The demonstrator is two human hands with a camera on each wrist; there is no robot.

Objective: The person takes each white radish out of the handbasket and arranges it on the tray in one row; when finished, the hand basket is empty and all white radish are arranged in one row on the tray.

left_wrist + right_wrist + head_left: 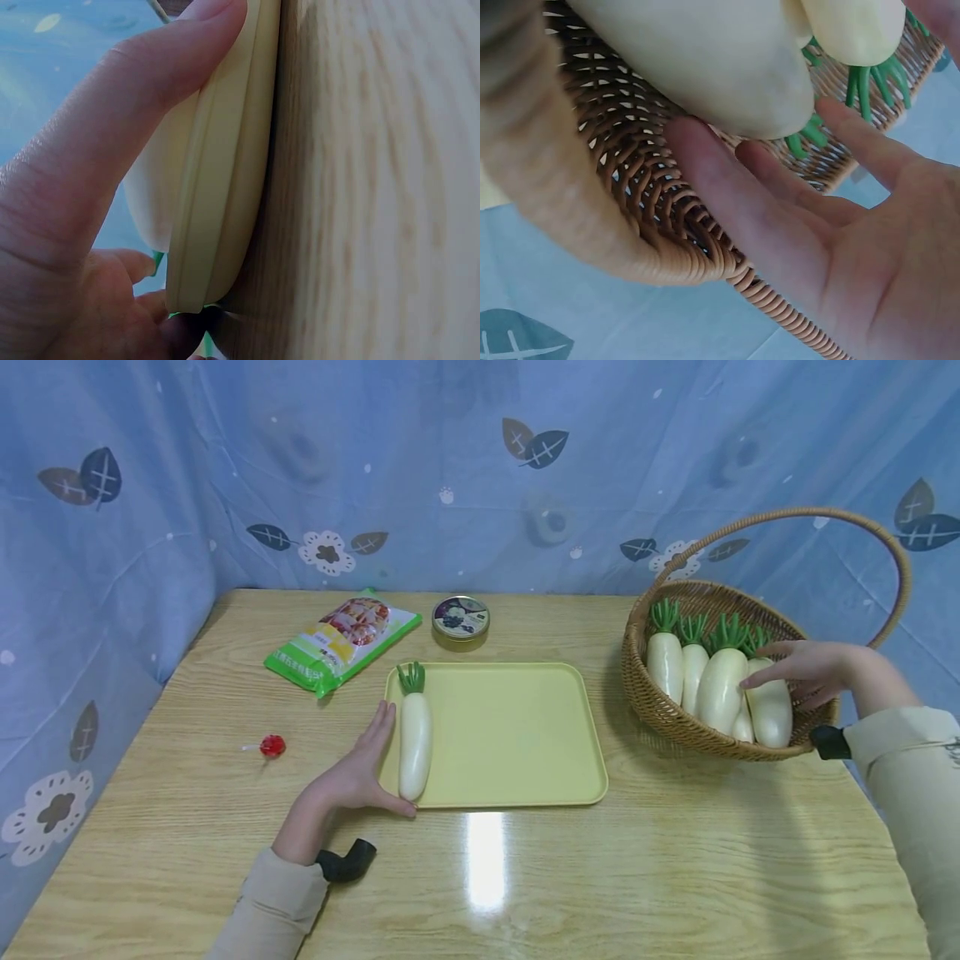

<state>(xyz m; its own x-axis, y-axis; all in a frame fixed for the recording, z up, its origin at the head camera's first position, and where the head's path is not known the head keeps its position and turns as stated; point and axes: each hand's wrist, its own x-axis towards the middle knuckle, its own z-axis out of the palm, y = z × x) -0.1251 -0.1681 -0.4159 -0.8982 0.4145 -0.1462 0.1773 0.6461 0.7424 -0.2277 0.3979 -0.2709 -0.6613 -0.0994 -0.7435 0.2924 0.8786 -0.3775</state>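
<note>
A white radish [416, 745] with a green top lies lengthwise along the left side of a yellow tray [517, 735]. My left hand [358, 777] spans the tray's near left corner, its fingers along the left edge and its thumb by the front rim. In the left wrist view, the thumb [120, 112] lies against the tray's rim [217, 172]. At the right, a wicker basket [675, 727] holds several white radishes [722, 689]. My right hand [813, 670] reaches into it with spread fingers around the rightmost radish [770, 710]; firm contact is unclear.
A green snack bag [345, 639] and a round tin [460, 620] stand behind the tray. A red lollipop [272, 745] lies to the left. The basket's tall handle [825, 512] arches above the right hand. A blue patterned curtain [450, 468] hangs behind the wooden table [600, 877].
</note>
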